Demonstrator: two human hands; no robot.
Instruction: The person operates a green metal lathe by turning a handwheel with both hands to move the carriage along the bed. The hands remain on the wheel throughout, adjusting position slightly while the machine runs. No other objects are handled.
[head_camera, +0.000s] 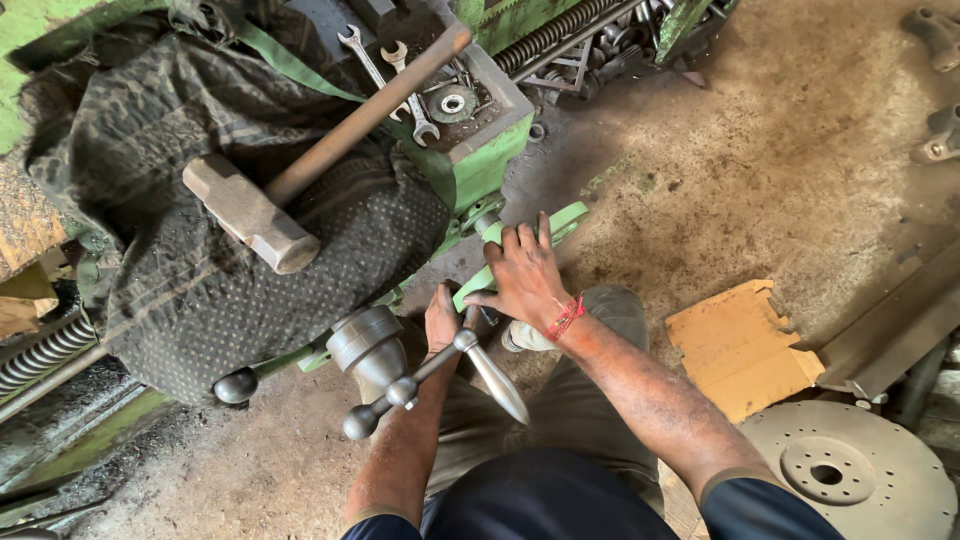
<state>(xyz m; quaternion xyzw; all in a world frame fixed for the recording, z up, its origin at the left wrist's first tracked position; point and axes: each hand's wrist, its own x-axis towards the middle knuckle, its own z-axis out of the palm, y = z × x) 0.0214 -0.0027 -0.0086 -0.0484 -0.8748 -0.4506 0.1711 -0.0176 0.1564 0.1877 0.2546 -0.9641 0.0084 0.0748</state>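
My right hand (523, 275) lies over a green metal lever (560, 222) that sticks out from the side of a green machine (490, 160), fingers wrapped on it. My left hand (440, 315) reaches under the same lever from below, partly hidden by a steel handle with ball ends (400, 392). What the left fingers hold is hidden. A red thread sits on my right wrist.
A heavy sledgehammer (250, 212) rests on a dark dotted cloth (240, 290) over the machine. Spanners (375, 60) lie in the machine's tray. On the dirt floor are a torn piece of cardboard (740, 345) and a round metal disc (850, 475).
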